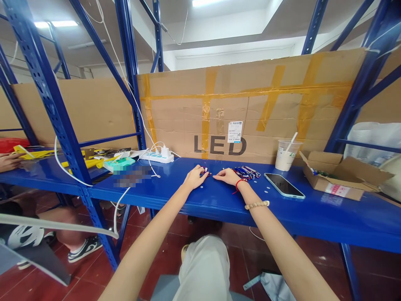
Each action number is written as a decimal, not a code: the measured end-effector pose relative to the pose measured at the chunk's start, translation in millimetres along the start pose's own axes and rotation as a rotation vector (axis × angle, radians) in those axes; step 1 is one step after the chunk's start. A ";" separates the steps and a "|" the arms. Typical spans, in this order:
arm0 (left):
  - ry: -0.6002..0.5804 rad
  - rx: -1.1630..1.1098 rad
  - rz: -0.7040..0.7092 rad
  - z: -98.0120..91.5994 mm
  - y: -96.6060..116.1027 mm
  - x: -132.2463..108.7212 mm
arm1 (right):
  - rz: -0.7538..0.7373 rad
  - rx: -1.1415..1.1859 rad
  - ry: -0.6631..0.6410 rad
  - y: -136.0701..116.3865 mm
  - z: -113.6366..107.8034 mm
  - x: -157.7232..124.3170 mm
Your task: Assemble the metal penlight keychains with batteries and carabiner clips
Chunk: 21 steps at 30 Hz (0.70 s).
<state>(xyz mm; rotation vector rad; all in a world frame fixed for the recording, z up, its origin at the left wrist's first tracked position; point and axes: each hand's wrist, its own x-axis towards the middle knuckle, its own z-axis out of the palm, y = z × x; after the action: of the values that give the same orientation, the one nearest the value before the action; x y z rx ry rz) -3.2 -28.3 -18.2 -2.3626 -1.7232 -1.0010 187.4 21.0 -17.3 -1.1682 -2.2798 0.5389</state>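
Over the blue tabletop [175, 184], my left hand [194, 177] is closed, its fingertips pinching a small dark blue-and-red piece [205, 170]. What kind of piece it is, I cannot make out. To its right, my right hand [228, 176] rests low on the surface with fingers pressed together; anything between them is too small to name. It wears a red cord and a beaded bracelet. Just behind and right of this hand lies a pile of slim blue, red and silver pieces [247, 172], some with what look like metal clips.
A phone [284, 185], a cup with a straw [286, 154] and an open cardboard box [340, 175] stand right. On the left are a power strip [156, 156] and a teal packet [119, 164]. Cardboard [181, 117] walls the back. Another person's hand [11, 162] shows far left.
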 end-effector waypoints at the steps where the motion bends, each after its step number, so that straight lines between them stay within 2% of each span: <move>1: 0.001 -0.004 0.000 0.5 -0.6 0.2 | -0.004 0.014 -0.005 0.1 0.0 0.2; 21: 0.001 -0.005 -0.026 -1.4 2.6 -0.7 | 0.002 0.020 -0.029 0.8 1.0 1.9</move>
<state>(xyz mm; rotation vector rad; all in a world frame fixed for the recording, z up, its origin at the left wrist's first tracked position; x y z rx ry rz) -1.6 -30.4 -16.6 -2.3485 -1.7570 -1.0118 186.3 22.9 -18.0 -1.1603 -2.2924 0.5815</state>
